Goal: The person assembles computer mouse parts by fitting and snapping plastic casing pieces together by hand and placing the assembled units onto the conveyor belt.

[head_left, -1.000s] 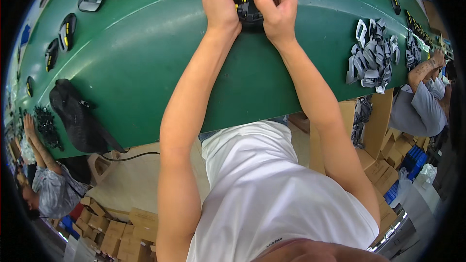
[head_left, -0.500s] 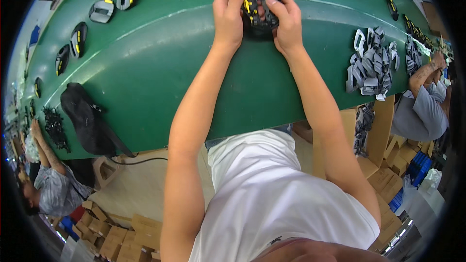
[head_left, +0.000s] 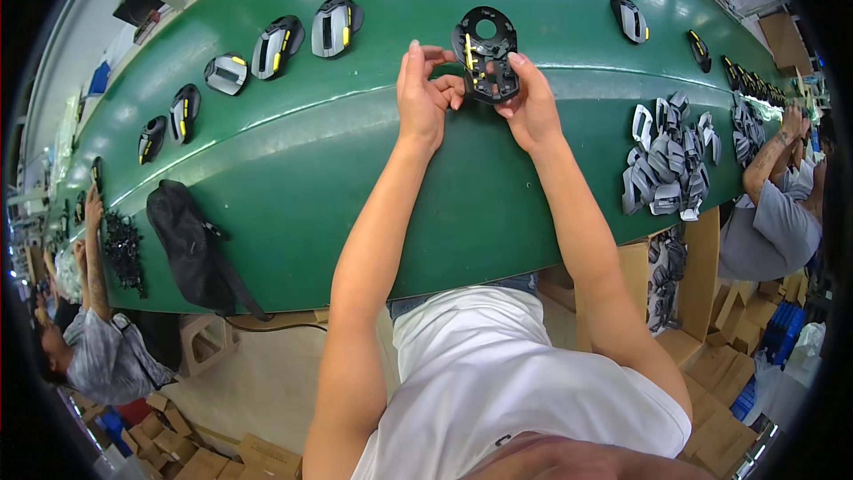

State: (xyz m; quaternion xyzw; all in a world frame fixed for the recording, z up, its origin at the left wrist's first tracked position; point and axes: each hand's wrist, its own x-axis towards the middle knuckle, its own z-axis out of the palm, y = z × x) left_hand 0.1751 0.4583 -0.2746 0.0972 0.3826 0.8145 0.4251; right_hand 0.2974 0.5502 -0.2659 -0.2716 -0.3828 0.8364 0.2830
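Observation:
A black plastic shell [head_left: 495, 80], shaped like a computer mouse with a round hole at its far end and yellow strips on its left side, is held above the green table. My right hand [head_left: 535, 107] grips its near right edge, thumb on top and fingers beneath. Beside the shell's left edge is my left hand [head_left: 421, 102], thumb raised, fingers apart and half curled, holding nothing visible. Whether a left fingertip touches the shell, I cannot tell.
Grey, black and yellow mouse-shaped parts [head_left: 277, 47] lie along the table's far side. At right is a heap of grey plastic pieces [head_left: 671, 156], with a carton [head_left: 697, 280] below. A black bag [head_left: 191, 244] and small black parts [head_left: 123, 251] lie left. Co-workers sit at both sides.
The view has shifted, so the table and shell appear lower. My left hand has come away from its grip on the shell's left side, fingers loosened; my right hand still holds it.

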